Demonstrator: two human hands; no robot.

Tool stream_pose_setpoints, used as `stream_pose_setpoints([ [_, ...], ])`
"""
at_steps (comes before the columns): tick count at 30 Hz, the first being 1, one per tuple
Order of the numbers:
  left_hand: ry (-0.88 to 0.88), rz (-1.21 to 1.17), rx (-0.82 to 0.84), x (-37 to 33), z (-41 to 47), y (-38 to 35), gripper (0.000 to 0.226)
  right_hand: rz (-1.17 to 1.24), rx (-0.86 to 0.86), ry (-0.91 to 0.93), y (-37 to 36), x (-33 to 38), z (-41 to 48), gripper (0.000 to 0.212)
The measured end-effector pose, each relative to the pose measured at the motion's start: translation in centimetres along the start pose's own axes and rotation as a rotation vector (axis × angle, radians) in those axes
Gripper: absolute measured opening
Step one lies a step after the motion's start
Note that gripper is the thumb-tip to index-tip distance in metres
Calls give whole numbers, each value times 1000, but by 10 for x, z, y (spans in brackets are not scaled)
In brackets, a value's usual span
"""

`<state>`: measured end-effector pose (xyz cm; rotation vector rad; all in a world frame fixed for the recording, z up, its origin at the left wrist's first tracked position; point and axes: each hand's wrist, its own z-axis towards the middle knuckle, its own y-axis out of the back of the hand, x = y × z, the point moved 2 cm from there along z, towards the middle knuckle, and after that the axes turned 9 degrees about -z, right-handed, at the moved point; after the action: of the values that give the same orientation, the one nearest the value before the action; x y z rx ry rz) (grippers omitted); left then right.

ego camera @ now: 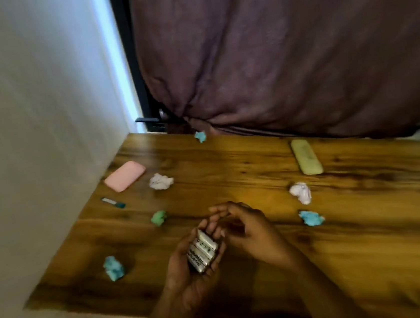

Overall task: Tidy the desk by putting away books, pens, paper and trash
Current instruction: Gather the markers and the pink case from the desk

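In the head view, the left hand lies palm up over the near middle of the bench. Its fingers are cupped round a clutch of batteries that lie side by side. The right hand hovers just beside and partly over it with its fingers loosely curled. Their tips touch, or nearly touch, the left fingertips. I see nothing held in it, though its underside is in shadow.

The batteries are the main worry. They are smooth and round, and they are cradled rather than clamped. If the left hand tilts or loosens to take on more, one could roll out, strike the wood and run off the near edge.

The trash is not yet gathered. A blue paper ball sits on the far edge, touching the curtain. A careless reach could knock it off the back or under the cloth. The other scraps are:
- a white paper ball just beside the pink case at the far left corner
- a green paper ball left of the hands
- a teal paper ball towards the near left corner
- a pale paper ball and a light blue paper ball close together to the right

All look light enough for a passing forearm to sweep them off the bench.

A short teal-capped marker lies near the left edge and could roll off if nudged. The yellow case lies flat near the far edge and seems safe.
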<state>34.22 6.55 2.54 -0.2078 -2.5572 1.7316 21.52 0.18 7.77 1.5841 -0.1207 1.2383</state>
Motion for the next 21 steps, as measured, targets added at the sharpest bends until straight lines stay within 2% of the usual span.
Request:
stream_pose_setpoints([
  [5, 102, 60, 22, 133, 31, -23, 71, 110, -304, -153, 86, -57, -99, 39],
  [8, 186, 118, 2, 218, 53, -30, 44, 113, -405, -217, 143, -99, -163, 32],
  [9, 194, 130, 1, 239, 61, -33, 45, 99, -433, -243, 160, -111, -180, 30],
  [12, 247, 151, 17, 320, 87, -39, 78, 72, -559, -353, 218, -154, -242, 27],
  [15, 292, 181, 31, 386, 105, -53, 85, 40, -643, -485, 271, -194, -288, 26],
  [16, 315, 217, 10, 406, 110, -57, 82, 35, -662, -528, 286, -210, -301, 26],
  [19, 373, 295, -49, 454, 124, -67, 43, 1, -699, -652, 319, -254, -333, 31],
  [21, 401, 298, -58, 478, 139, -71, 39, 3, -688, -718, 331, -281, -345, 32],
])
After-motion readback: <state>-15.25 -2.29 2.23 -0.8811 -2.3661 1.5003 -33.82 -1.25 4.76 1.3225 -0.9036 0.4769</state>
